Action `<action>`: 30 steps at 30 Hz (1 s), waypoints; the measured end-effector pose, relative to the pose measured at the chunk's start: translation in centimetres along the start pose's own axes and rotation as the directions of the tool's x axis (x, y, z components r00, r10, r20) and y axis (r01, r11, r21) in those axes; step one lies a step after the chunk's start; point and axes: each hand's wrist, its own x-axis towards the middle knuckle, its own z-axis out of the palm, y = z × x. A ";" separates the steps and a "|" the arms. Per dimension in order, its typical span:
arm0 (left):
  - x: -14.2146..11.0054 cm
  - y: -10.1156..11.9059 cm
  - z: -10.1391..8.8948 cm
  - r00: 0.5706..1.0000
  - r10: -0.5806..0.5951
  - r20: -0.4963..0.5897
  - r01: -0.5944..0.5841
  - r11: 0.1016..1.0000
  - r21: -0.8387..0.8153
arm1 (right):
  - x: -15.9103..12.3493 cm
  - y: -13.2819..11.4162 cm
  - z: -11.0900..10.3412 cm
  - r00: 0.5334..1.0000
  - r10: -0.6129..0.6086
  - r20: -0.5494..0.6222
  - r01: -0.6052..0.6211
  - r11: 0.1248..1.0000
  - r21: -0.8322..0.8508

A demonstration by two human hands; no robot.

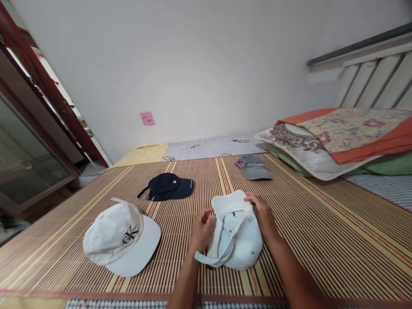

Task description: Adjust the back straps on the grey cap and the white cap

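Observation:
A pale, whitish-blue baseball cap [246, 244] lies on the striped mat in front of me, its brim pointing away and its strap hanging loose toward me. My left hand [202, 229] is at the cap's left edge with fingers curled in against the brim side. On the other side, my right hand [262, 212] pinches the brim's right edge. To the left sits a white cap [112, 234] with black "CK" letters. Behind it is a navy cap [169, 187], brim to the right. A grey cap [254, 167] rests farther back on the right.
The striped bamboo mat [180, 223] covers the bed. Pillows with an orange-edged floral cover [350, 128] are piled at the right, below a radiator [376, 79]. A pink note [147, 118] is stuck to the wall. A glass-fronted cabinet [28, 154] stands at the left.

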 end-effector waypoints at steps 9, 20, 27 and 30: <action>-0.7 0.3 0.1 0.993 -0.080 0.090 0.073 0.995 0.072 | 0.6 0.4 -1.0 0.942 0.317 0.111 -0.326 0.942 0.075; -0.3 -0.2 -0.2 0.998 -0.060 0.022 0.059 0.997 0.056 | 0.3 -0.9 -1.8 0.852 0.382 0.358 -0.474 0.853 0.216; 0.1 -0.5 -0.2 0.991 -0.085 -0.108 0.083 0.996 -0.019 | 0.3 -2.2 -0.3 0.922 0.283 0.263 -0.351 0.899 0.262; 0.5 -0.7 -0.2 0.989 -0.082 -0.125 0.076 0.996 -0.051 | 0.2 -2.7 0.2 0.946 0.218 0.241 -0.274 0.933 0.232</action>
